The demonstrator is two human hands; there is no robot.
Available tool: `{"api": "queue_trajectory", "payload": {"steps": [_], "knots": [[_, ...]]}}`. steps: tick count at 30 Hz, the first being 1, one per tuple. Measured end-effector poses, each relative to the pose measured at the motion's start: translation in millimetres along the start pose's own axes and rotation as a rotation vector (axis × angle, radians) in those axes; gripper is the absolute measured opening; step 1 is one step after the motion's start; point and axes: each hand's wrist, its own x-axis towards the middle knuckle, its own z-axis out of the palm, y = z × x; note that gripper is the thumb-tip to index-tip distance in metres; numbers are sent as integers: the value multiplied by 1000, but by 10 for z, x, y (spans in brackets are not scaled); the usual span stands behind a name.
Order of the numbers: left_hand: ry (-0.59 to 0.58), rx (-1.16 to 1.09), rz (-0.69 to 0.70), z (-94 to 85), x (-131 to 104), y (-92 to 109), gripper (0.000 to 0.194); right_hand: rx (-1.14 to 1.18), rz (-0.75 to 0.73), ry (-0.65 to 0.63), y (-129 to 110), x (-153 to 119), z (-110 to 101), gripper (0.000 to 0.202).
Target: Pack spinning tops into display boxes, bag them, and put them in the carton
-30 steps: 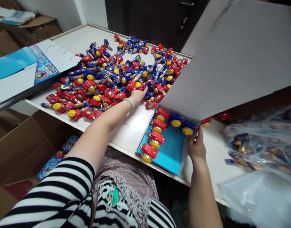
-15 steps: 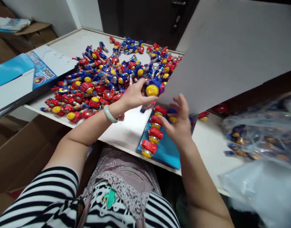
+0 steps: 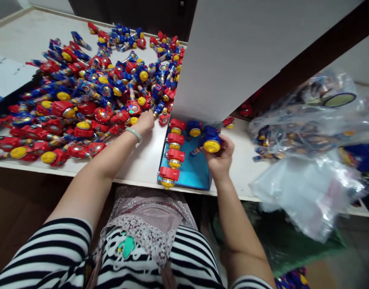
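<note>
My right hand point(image 3: 220, 158) is closed around a blue plastic toy point(image 3: 211, 138) with a round yellow top. It holds this toy over a shallow blue box point(image 3: 190, 172). Along the box's left side runs a column of several red toys point(image 3: 175, 140) with yellow tops. A second blue toy point(image 3: 194, 128) sits at the back of the box. My left hand point(image 3: 144, 122), above a pale bangle, reaches to the right edge of a big heap of red and blue toys point(image 3: 103, 92). Its fingertips are hidden, so what it grips, if anything, cannot be made out.
A tall white panel point(image 3: 232, 52) rises just behind the box. Clear plastic bags of small printed pieces point(image 3: 305, 124) lie to the right, with empty-looking plastic point(image 3: 307, 188) hanging over the table edge. A white box point(image 3: 10, 76) stands at the far left.
The blue toy has passed from my left hand to my right, which has come over the box. My left hand has moved down to the heap. The view has swung to the right.
</note>
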Motion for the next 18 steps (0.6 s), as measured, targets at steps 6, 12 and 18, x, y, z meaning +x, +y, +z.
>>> {"api": "queue_trajectory", "payload": {"steps": [6,12,18], "knots": [[23,-118,-91,57,-122,133,19,0,68,-79,314,-242,220,50],[6,-297,-115,-273,-231,-42,10,-48,93,-286,321,-146,100,52],[-18,-853,-85,-566,-701,-84,15,-105,96,-513,165,-23,164,55]]}}
